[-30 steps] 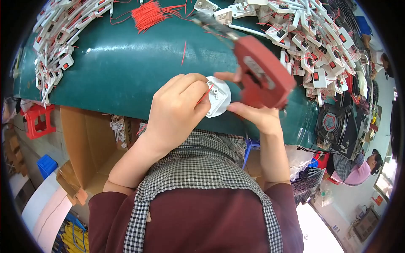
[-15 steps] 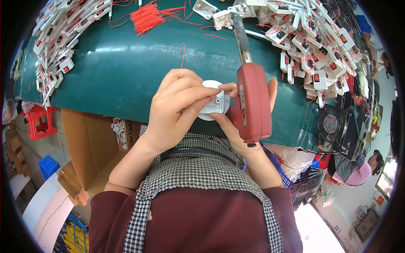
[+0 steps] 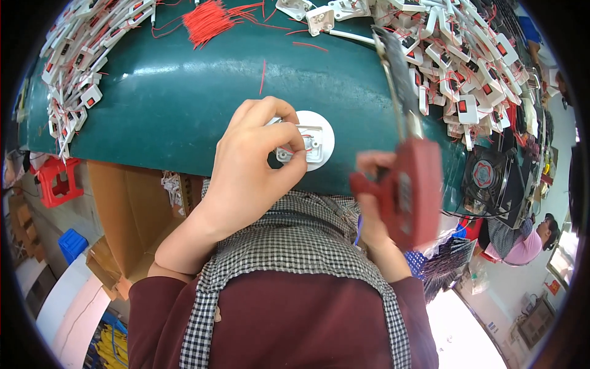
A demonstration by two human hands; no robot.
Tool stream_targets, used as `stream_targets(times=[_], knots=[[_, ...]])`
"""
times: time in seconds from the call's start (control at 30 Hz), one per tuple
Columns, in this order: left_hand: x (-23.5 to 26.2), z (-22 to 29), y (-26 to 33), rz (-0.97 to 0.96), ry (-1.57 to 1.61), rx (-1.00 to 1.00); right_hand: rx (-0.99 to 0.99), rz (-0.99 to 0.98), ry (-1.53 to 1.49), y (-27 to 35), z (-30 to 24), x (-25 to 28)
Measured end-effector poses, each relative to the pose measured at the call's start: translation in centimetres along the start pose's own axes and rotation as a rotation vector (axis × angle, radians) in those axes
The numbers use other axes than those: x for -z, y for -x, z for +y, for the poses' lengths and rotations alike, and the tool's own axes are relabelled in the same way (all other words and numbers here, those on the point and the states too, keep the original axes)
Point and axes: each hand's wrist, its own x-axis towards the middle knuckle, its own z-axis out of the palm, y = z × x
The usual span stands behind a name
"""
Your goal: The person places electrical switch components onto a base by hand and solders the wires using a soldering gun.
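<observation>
A small white plastic housing (image 3: pixel 314 138) with an open, square cavity lies on a round white disc (image 3: pixel 327 127) at the table's front edge. My left hand (image 3: pixel 255 154) is over its left side, thumb and forefinger pinched at a thin red wire (image 3: pixel 287 149) that runs into the cavity. The fingertips partly cover the housing. To the right of the disc, my right hand (image 3: pixel 372 184) is wrapped round the handle of a red, pistol-shaped soldering gun (image 3: pixel 421 190). Its long metal barrel points away from me, and motion blurs both hand and gun.
A bundle of cut red wires (image 3: pixel 208 23) lies at the back, with open white housings (image 3: pixel 320 20) to its right. Heaps of white switch units stand far left (image 3: pixel 80 67) and right (image 3: pixel 467 74). A black fan (image 3: pixel 484 174) sits at the right, a cardboard box (image 3: pixel 126 209) below left.
The right hand has let go of the housing and swung right with the soldering gun, whose barrel has moved right too. The left hand stays at the housing.
</observation>
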Motion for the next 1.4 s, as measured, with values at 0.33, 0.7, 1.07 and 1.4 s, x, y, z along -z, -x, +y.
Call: stream_targets(times=[0.33,0.7,1.07,1.4], knots=[[0.0,-0.4,0.0,-0.027,0.116,0.054,-0.459,-0.031,-0.260,6.3,-5.5,7.5],[0.2,-0.4,0.0,-0.046,0.086,0.052,-0.514,-0.091,-0.415,9.3,-3.2,7.9],[-0.1,-0.5,-0.1,0.014,0.060,0.011,-0.194,-0.268,-0.020,6.9,-3.5,7.9],[0.0,-0.3,0.0,-0.039,0.043,0.038,-0.331,-0.197,0.168,7.3,-4.2,7.3]])
